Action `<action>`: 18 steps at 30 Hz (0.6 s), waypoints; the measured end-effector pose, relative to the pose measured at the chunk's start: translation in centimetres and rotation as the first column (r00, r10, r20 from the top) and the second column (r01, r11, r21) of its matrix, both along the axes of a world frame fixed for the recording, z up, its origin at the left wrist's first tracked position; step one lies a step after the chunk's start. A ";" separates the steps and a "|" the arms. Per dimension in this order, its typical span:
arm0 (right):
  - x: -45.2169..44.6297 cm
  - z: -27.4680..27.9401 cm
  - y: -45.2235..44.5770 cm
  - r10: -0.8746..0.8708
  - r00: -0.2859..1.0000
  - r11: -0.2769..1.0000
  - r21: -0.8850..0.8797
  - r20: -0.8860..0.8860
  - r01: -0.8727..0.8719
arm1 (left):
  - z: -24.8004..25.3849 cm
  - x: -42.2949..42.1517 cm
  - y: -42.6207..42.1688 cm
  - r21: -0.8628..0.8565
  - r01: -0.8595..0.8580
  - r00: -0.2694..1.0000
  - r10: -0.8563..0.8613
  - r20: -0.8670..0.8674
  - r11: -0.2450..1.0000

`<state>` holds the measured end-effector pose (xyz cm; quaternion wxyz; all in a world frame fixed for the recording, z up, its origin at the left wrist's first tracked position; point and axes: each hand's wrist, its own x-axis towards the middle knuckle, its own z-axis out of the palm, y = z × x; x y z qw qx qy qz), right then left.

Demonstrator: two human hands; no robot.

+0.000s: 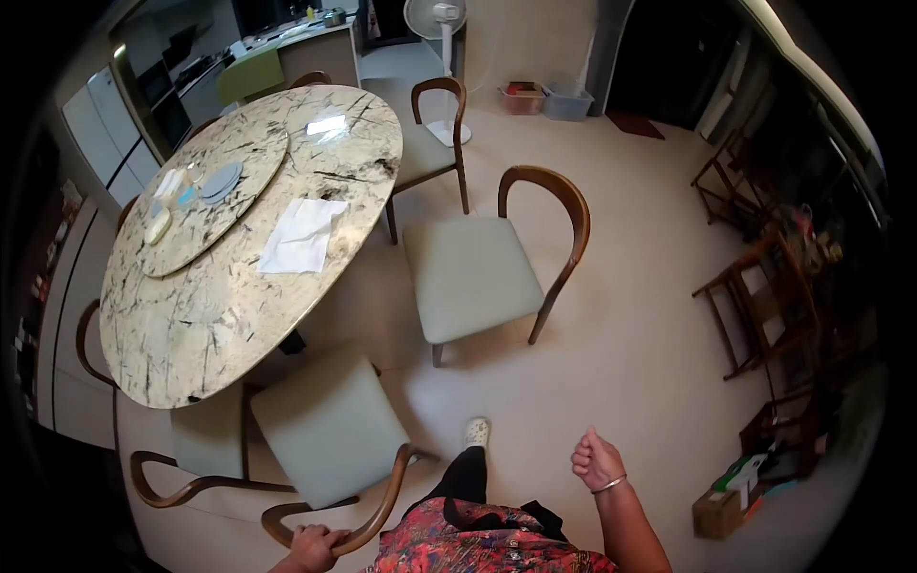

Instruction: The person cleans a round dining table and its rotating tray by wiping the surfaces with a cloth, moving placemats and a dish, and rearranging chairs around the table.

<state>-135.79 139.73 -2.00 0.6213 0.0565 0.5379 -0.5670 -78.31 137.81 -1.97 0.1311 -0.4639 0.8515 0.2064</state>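
My left hand [318,547] grips the curved wooden backrest of a chair [330,425] at the bottom of the view, its fingers over the rail. That chair has a pale grey-green seat and stands at an angle near the round marble table [215,334]. My right hand [597,460], a bracelet at its wrist, hangs in the air over the floor with its fingers curled. I can make out nothing in it. Another chair [473,277] stands ahead, turned out from the table. A white cloth [301,236] lies on the tabletop.
One more chair [205,444] is pushed partly under the table at lower left. A white fan [447,57] and plastic bins [566,102] stand at the back. Dark wooden chairs [764,306] and a cardboard box [716,514] line the right side.
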 end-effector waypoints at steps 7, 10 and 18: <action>-6.8 0.1 -11.5 0.242 0.965 0.955 0.149 0.101 -0.255 | 1.3 -3.8 -5.9 0.650 0.018 0.816 -0.387 0.430 0.760; -11.6 -0.6 -15.1 0.223 0.971 0.952 0.197 0.084 -0.236 | 0.0 -9.0 -12.3 0.809 0.007 0.646 -0.621 0.445 0.587; -26.2 -1.2 -29.8 0.239 0.720 0.959 0.274 -0.651 -0.071 | -3.9 -24.4 -25.4 0.530 -0.482 0.818 0.575 -0.013 0.698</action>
